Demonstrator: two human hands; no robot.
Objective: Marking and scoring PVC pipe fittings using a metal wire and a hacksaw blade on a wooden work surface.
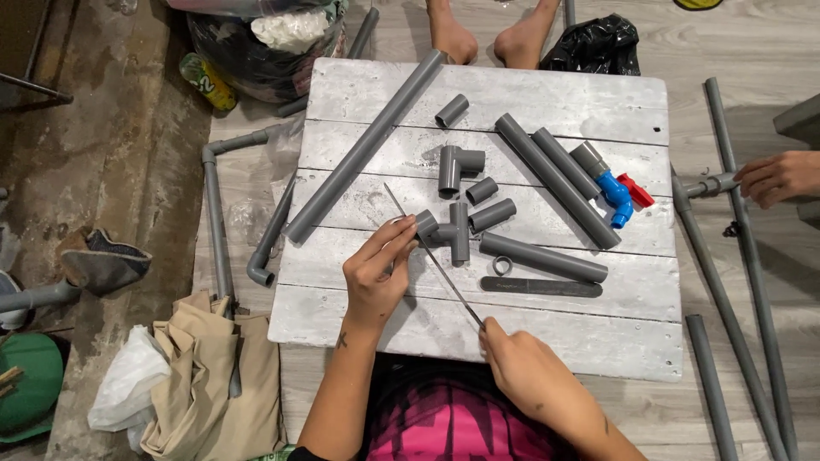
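Note:
My left hand (376, 273) pinches one end of a grey tee fitting (448, 230) that lies on the white wooden board (547, 333). My right hand (521, 363) grips the near end of a thin metal blade (431, 256), which runs diagonally up-left across the fitting's end. Close by lie a second grey tee (455, 165), short grey pipe stubs (491, 214), a small grey ring (503, 265) and a flat dark file (541, 287).
A long grey pipe (367, 145) crosses the board's left; more pipes (555, 179) and a blue-and-red tap (617, 195) lie at right. Another person's hand (777, 177) holds a pipe joint at far right, with bare feet (487, 38) at the top. Cloth and bags lie left.

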